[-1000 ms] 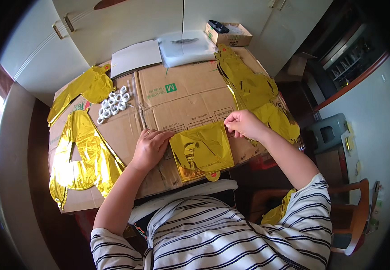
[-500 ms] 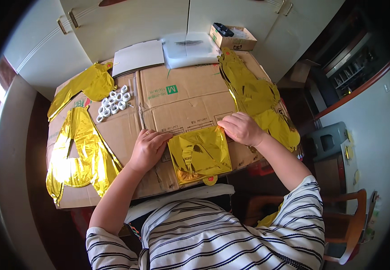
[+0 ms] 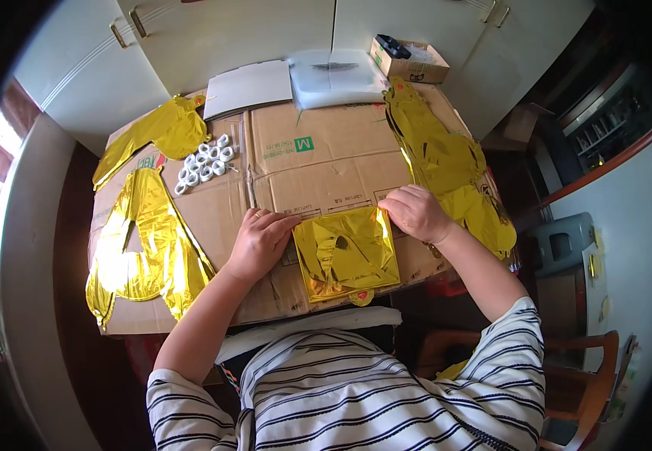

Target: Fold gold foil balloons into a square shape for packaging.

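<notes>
The folded gold foil balloon (image 3: 347,255) lies near the front edge of the flattened brown cardboard (image 3: 318,161) that covers the table, a crinkled, mirror-bright sheet pressed into a rough square with a small round tab poking out at its near edge. The left hand (image 3: 260,242) rests flat on the cardboard just beside the balloon's left edge, fingers together and stretched forward, their tips touching the foil's upper left corner. The right hand (image 3: 415,213) is curled over the balloon's upper right corner, fingers bent and pressing down on the foil (whether they pinch it or only press it I cannot tell). More gold foil lies about: a large flat balloon (image 3: 142,252) with a cut-out middle along the cardboard's left edge, a smaller crumpled one (image 3: 157,135) at the far left corner, and a long wrinkled strip of foil shapes (image 3: 446,161) running down the right edge. A cluster of small white plastic rings (image 3: 204,163) sits near the far left part of the cardboard. At the far edge lie a grey flat board (image 3: 249,88) and a clear plastic bag (image 3: 337,74), with a small open cardboard box (image 3: 409,60) at the far right corner.
</notes>
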The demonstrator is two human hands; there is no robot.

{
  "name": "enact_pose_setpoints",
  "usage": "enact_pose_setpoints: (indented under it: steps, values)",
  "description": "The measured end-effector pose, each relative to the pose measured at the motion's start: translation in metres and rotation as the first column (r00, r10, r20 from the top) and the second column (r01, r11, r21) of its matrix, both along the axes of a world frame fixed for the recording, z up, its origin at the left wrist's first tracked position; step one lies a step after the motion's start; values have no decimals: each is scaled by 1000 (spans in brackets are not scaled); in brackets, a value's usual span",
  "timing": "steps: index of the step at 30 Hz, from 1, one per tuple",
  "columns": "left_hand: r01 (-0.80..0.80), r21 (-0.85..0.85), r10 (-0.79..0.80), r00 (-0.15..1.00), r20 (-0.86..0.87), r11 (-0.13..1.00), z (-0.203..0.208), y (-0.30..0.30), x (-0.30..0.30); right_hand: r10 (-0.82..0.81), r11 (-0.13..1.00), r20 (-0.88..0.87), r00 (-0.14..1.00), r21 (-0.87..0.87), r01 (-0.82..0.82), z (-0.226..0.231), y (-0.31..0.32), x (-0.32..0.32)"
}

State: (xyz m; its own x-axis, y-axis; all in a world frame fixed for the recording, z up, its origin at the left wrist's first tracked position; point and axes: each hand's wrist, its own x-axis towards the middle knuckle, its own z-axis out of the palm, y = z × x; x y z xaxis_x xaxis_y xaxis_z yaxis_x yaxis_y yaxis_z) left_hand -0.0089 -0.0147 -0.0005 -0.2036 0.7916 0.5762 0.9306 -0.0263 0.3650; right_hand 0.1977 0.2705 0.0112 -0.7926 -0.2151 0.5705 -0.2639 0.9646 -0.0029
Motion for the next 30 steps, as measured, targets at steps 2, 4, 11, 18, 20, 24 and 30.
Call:
enact_pose_setpoints:
  steps: [2, 4, 11, 18, 20, 24, 30]
  values:
    - [0, -1, 0, 1000, 5, 1000, -1, 0, -1, 2, 1000, -3, 1000, -11, -2, -2, 0, 0]
    - [-1, -2, 1, 1000, 9, 1000, -2, 0, -2, 4, 1000, 2, 1000, -19, -4, -3, 0, -1]
    - [-3, -6, 3, 1000, 16, 1000, -3, 0, -3, -39, 998, -8, 999, -58, 38, 1, -3, -5]
    - [6, -2, -6, 1000, 8, 1000, -3, 1, -4, 45, 998, 46, 998, -56, -43, 0, 5, -6]
    - [1, -6, -1, 1000, 16, 1000, -2, 1, -3, 45, 997, 54, 997, -69, -42, -2, 5, -7]
    - [0, -2, 0, 1000, 32, 1000, 0, 0, -2, 10, 996, 10, 1000, -94, -9, -3, -1, -6]
    - [-5, -6, 6, 998, 61, 1000, -1, -1, -4, -24, 995, -34, 999, -97, 21, -5, -4, -5]
